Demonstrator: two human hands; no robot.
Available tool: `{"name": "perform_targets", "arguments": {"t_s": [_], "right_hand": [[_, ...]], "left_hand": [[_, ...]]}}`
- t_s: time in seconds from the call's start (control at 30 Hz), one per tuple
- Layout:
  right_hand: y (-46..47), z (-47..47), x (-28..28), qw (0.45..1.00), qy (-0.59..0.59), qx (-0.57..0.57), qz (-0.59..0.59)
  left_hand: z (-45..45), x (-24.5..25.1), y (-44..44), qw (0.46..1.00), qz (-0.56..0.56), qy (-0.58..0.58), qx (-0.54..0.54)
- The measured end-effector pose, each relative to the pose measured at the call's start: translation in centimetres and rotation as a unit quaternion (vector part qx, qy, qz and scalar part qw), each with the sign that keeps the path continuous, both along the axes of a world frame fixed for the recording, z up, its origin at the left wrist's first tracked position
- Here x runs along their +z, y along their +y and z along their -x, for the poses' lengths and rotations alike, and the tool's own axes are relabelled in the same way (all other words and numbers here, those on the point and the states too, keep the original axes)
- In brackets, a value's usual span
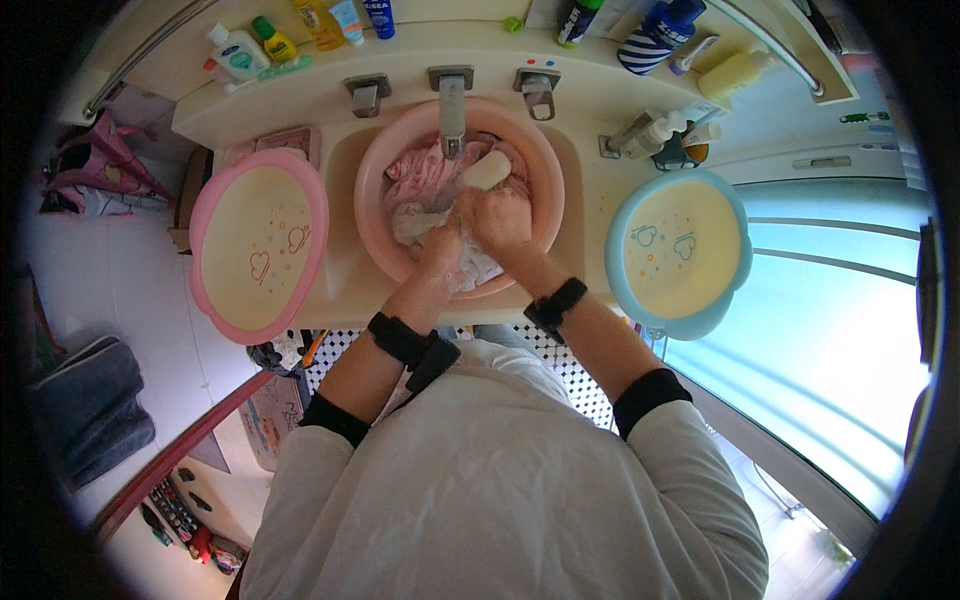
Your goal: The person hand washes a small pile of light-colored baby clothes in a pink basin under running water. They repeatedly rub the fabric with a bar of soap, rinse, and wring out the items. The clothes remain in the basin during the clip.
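Note:
A round pink plastic basin stands in the sink beneath the square metal faucet. Pink clothing and white cloth lie inside it. My left hand is closed on the white cloth, at the basin's near side. Against it, my right hand also grips cloth, its fingers bunched toward the left hand. Just beyond the right hand rests a pale, rounded bar, perhaps soap; whether the hand touches it I cannot tell. The fingertips of both hands are partly hidden.
A pink-rimmed basin sits at the counter's left, a blue-rimmed one at its right. Bottles and tubes line the back ledge. Two metal handles flank the faucet. A pump bottle and a dark cup stand at the right.

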State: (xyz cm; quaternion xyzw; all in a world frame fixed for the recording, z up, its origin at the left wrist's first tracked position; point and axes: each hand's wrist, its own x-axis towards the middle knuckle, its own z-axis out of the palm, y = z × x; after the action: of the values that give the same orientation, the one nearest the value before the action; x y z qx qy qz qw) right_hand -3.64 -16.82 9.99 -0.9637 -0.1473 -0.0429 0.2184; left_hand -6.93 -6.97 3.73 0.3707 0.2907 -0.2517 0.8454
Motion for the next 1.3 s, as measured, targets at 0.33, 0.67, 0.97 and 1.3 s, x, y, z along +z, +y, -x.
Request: {"name": "perform_targets", "arguments": {"t_s": [0.33,0.67,0.97,1.3], "right_hand": [[-0.3,-0.8,-0.4,0.99,0.055,0.084,0.095],[-4.4,-4.0,0.4,0.911,0.297,-0.071,-0.278],[-6.5,-2.9,6.0,0.908,0.229,0.275,-0.219],[-12.1,-7.0,7.1,0.904,0.389,0.073,-0.164]], "left_hand": [[-0.3,-1.6,0.4,0.998,0.056,0.003,0.003],[-2.8,6.0,1.9,0.969,-0.219,-0.113,0.019],[-2.3,4.4,5.3,0.797,-0.345,-0.439,-0.228],[-0.5,1.9,11.3,0.768,-0.483,-0.347,-0.237]]}}
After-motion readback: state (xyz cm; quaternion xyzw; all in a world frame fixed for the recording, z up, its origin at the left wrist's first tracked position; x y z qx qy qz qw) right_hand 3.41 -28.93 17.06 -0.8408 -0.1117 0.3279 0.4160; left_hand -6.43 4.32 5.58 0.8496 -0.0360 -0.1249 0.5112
